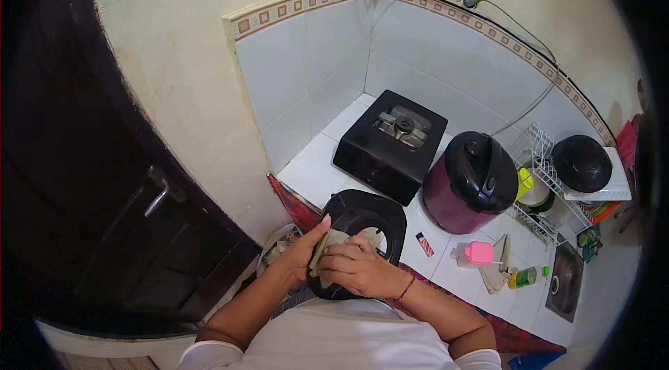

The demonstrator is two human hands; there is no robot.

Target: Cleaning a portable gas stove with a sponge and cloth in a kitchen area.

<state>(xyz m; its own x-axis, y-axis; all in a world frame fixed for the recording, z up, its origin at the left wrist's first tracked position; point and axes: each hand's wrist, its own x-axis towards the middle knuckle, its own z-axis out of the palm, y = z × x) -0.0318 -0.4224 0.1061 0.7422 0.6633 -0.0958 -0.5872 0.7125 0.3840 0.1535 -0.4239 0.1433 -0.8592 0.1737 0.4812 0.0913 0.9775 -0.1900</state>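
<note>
In front of my body is a black stove pan support (366, 204), a broad frame with a round opening, tilted in my hands. My left hand (305, 250) grips its left side, thumb up, with the other fingers mostly hidden. A pale beige cloth (337, 237) is bunched between my hands against the frame. My right hand (359, 269) is closed over this cloth, fingers bent and pressing it near the opening. Beyond the frame, a black single-burner stove (390, 143) stands on the white-tiled counter (310, 161), its burner exposed.
Right of the stove stands a purple-and-black rice cooker (468, 182). A lighter (425, 244), pink-lidded container (478, 253), folded cloth (498, 269) and yellow-green bottle (523, 277) lie nearer the sink (566, 279). A wire dish rack (547, 175) holds dishes. A dark door (118, 196) is left.
</note>
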